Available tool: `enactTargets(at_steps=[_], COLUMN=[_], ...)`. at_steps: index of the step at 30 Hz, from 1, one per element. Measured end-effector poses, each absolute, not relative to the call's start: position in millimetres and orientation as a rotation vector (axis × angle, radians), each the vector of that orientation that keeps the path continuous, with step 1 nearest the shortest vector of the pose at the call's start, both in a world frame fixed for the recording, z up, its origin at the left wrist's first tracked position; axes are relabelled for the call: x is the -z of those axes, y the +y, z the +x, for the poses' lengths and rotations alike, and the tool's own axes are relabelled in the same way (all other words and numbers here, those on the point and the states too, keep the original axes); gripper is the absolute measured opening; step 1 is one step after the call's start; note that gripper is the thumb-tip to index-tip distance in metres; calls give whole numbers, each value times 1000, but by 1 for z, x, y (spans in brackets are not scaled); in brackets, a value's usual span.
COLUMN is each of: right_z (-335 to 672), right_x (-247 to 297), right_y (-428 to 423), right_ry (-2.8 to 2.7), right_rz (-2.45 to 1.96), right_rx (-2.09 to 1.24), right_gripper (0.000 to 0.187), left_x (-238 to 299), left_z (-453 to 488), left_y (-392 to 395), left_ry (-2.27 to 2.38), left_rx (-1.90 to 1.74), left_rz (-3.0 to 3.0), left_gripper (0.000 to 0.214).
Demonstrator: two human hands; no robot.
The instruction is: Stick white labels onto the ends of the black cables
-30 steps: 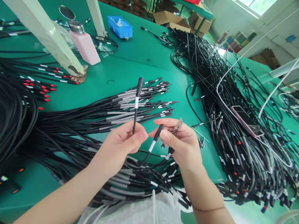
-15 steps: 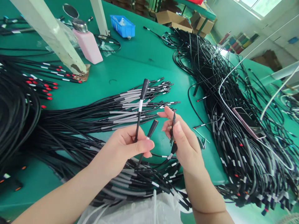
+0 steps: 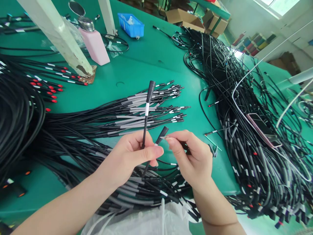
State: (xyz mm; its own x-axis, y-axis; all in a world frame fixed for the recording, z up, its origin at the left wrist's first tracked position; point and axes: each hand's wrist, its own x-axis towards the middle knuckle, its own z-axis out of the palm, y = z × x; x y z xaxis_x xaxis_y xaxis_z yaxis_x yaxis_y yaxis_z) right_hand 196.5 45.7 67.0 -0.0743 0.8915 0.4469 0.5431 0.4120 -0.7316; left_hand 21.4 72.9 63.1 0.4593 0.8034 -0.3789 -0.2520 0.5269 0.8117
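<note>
My left hand (image 3: 137, 151) is closed round two black cables. One cable's ribbed black connector (image 3: 150, 93) points up, with a white label (image 3: 147, 109) below it. A shorter black connector (image 3: 162, 134) tilts to the right above my left thumb. My right hand (image 3: 189, 156) is closed in a pinch on a thin, pointed, pale piece (image 3: 164, 137), whose tip lies against the shorter connector. Most of that piece is hidden by my fingers, so its kind cannot be told. Behind and below my hands lie bundled black cables (image 3: 102, 117) with grey corrugated sleeves.
A large heap of black cables (image 3: 244, 143) covers the right side, with a phone (image 3: 264, 129) on it. A pink bottle (image 3: 95, 47), a white post (image 3: 61, 39) and a blue bin (image 3: 132, 26) stand at the back left. Red-capped cable ends (image 3: 52, 91) lie left.
My right hand has turned and moved left to the shorter connector, its fingers now pinched. The dark tool seen in it earlier is mostly hidden. My left hand keeps its hold.
</note>
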Motion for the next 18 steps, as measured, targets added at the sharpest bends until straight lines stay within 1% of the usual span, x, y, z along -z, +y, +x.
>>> enactTargets(at_steps=[18], right_z=[196], right_x=[-68], right_y=[47], right_ry=[-1794], right_rz=[-1184], right_rx=[-593], right_gripper=[8], left_x=[-60], left_z=[23], left_y=[74], left_ry=[808], left_rx=[-767], left_rz=[738], left_gripper=[27])
